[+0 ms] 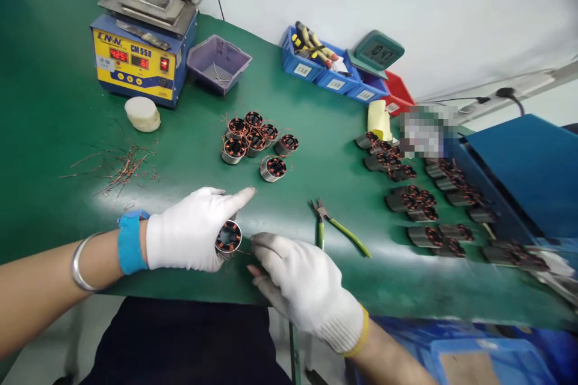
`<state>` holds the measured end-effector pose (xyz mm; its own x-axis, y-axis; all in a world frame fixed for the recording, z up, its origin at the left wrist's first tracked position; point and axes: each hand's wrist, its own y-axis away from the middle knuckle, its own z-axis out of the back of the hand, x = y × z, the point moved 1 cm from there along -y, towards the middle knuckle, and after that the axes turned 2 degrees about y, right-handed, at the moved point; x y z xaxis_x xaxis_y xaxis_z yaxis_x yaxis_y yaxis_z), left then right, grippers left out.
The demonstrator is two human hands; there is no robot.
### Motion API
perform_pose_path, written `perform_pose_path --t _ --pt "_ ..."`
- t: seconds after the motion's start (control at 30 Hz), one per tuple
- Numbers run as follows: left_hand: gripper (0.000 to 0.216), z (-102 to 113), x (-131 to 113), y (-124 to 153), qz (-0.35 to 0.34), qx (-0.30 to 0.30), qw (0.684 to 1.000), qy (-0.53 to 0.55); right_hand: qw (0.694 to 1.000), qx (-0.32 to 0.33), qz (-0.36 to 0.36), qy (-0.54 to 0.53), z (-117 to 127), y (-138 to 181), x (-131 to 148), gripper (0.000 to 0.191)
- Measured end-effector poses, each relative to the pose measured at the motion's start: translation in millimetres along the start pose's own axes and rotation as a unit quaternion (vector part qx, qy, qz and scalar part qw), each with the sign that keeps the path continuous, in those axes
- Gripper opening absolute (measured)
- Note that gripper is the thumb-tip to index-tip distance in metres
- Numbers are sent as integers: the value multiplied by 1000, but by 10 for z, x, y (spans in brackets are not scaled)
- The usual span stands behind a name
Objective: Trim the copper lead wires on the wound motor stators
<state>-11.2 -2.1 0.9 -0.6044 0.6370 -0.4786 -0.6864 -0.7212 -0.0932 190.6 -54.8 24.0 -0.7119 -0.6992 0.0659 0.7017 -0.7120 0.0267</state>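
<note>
My left hand (pixel 192 231), in a white glove with a blue wrist strap, is closed around a motor stator (pixel 229 236). The stator is a metal ring with copper windings and a dark core, its open end facing up. Just right of it, my right hand (pixel 300 283), in a white knit glove with a yellow cuff, has its fingers curled at a thin wire end that runs out from the stator. The exact grip point on the wire is hidden. Green-handled cutters (pixel 341 228) lie with jaws apart on the table beyond my right hand.
Several stators (pixel 255 138) stand ahead, and more stators (pixel 418 204) lie to the right. Wire scraps (pixel 126 168) lie at left near a white round pad (pixel 142 114). Behind are a solder pot (pixel 135 54), a purple tray (pixel 219 63), and blue bins (pixel 301 67).
</note>
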Motion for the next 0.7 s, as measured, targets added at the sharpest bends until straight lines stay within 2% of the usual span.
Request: perform_pose_path --t 0.07,0.13,0.27,0.37,0.47,0.57,0.63,0.7 --pt "90 -3 2 -2 3 6 1000 -1 997 45 2 62 68 -74 27 23" --pt "93 -17 14 4 1 2 1000 2 994 75 2 79 136 -187 15 33" --pt "94 -55 39 22 -19 -19 999 19 995 96 33 -14 183 -373 -118 54" --pt "93 -67 37 24 -25 -23 999 28 989 100 34 -101 114 -294 -184 41" --pt "91 -63 24 20 -26 -26 999 26 985 43 -9 -167 0 -72 -126 24" --pt "90 -66 18 15 -41 -24 999 24 977 -52 -120 -167 -96 78 -16 26" --pt "90 -72 22 14 -48 -29 998 21 971 -67 -169 -153 -126 74 42 29" --pt "87 -80 27 15 -48 -39 998 13 971 -38 -180 -155 -127 13 68 25"
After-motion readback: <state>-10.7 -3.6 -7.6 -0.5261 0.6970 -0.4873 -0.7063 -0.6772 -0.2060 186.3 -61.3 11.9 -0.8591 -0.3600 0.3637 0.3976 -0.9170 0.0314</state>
